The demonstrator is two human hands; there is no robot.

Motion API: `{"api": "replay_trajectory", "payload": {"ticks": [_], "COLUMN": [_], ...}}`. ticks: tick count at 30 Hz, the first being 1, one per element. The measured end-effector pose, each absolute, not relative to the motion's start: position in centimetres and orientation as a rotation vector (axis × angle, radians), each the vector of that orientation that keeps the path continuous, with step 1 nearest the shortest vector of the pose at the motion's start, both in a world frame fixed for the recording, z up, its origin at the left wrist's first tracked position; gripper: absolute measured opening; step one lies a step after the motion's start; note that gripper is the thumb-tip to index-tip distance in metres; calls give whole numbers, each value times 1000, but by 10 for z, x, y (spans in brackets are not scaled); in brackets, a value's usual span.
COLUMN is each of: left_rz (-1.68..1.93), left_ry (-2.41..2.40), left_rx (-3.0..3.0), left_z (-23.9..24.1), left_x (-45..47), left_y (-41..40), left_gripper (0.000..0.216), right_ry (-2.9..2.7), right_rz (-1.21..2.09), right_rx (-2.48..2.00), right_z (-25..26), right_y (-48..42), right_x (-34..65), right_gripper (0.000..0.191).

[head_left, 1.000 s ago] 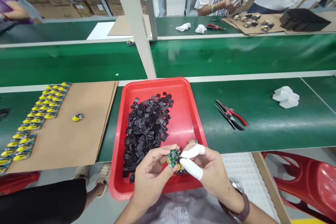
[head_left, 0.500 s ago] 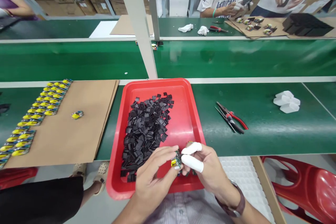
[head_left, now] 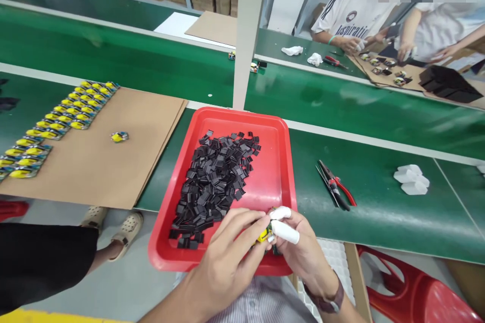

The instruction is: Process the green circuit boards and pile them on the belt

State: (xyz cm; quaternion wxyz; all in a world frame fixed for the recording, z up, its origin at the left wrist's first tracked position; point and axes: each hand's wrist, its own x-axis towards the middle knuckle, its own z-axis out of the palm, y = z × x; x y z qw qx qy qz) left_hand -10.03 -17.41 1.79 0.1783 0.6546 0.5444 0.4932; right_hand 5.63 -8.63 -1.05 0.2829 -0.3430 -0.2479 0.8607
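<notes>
The green bench (head_left: 379, 202) carries a red tray (head_left: 282, 171) of black clips (head_left: 215, 176) at its near edge; over the tray's near corner the left hand (head_left: 227, 257) and right hand (head_left: 303, 250) pinch a small yellow-topped board (head_left: 263, 235); fitting seems underway; next needs careful alignment.
</notes>
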Motion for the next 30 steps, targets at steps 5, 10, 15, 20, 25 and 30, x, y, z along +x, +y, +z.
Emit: {"api": "replay_trajectory", "payload": {"ticks": [5, 10, 15, 20, 25, 30], "left_rz": [1444, 1397, 1382, 1448, 1487, 1478], "left_ry": [1495, 1439, 1464, 1428, 1402, 1407], "left_rx": [1811, 1792, 1776, 1659, 1442, 1324], "left_z": [18, 17, 20, 13, -3, -8], "left_x": [-102, -106, -110, -112, -116, -117], "left_y": [-178, -183, -184, -182, -186, -187], "left_gripper": [55, 59, 61, 51, 45, 43], "right_ry": [-553, -671, -977, -1052, -1304, -1269], "right_rz": [2410, 2361, 2194, 2218, 1852, 1813], "right_rx": [-909, -920, -887, -832, -892, -884], "right_z": [-10, -10, -10, -8, 5, 13], "right_y": [-87, -86, -84, -85, -94, -99], "right_x": [53, 54, 59, 59, 53, 50], "right_gripper": [24, 24, 16, 14, 17, 18]}}
